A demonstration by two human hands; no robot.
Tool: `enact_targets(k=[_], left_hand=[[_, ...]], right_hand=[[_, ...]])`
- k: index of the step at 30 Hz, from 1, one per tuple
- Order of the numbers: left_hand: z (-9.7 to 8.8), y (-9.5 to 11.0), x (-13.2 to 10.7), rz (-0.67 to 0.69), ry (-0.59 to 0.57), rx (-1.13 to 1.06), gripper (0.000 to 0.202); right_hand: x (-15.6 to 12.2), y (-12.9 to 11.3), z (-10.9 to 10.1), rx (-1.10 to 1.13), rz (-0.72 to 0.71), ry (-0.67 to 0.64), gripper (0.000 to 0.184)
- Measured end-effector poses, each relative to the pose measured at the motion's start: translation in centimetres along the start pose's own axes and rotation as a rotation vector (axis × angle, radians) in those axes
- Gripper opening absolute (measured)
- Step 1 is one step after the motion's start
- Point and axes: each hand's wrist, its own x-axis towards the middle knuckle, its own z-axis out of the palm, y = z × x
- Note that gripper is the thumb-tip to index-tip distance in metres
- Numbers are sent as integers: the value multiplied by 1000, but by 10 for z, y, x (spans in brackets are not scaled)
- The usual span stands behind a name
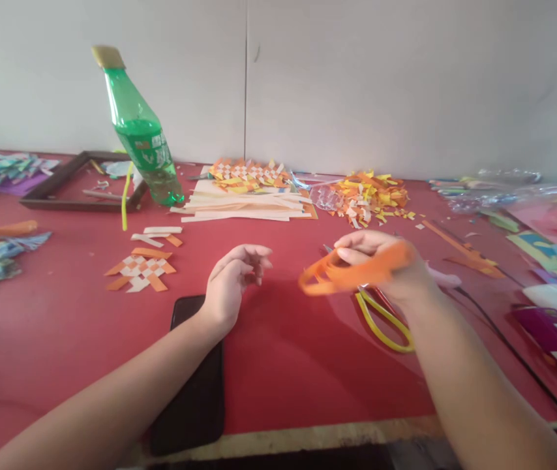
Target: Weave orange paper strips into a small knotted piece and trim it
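My right hand (374,258) is closed around a looped bundle of orange paper strips (337,277), raised over the table and blurred by motion. Beneath that hand lie scissors with yellow handles (386,326), partly hidden by it and the strips. My left hand (234,281) hovers to the left with loosely bent fingers, and nothing shows in it. Under my left wrist is a black phone (195,391). A small woven orange-and-white paper piece (141,271) lies left of my left hand, with short white strips (156,235) just behind it.
A green bottle (144,147) stands beside a dark frame (58,189). White strips (254,205) and orange-yellow paper pieces (371,196) lie along the wall. To the right are a black cable (508,349), a purple object (547,333) and coloured papers (552,254).
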Motion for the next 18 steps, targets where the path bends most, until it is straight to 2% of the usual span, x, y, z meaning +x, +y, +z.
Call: enact_targets(k=[2,4,8,11,14,16,18], left_hand=[[-1,1,1,-22,30,-11,26],[-2,2,3,-51,56,-21,23],[-4,4,5,-94,100,-55,19],[-4,5,5,-106,119,-80,18],[-3,5,5,-117,129,-102,17],[-3,5,6,-123,133,-112,16],[-4,4,7,-128,135,-115,16]], right_hand=[[7,0,-4,101,71,-16,31],[18,-2,-8,111,18,60,34],[44,-15,-5,84,-77,72,20],[58,-34,6,91,-147,7,15],[69,-46,18,195,-191,-10,13],[79,-43,24,223,-169,36,12],[90,-29,25,95,-96,116,13]])
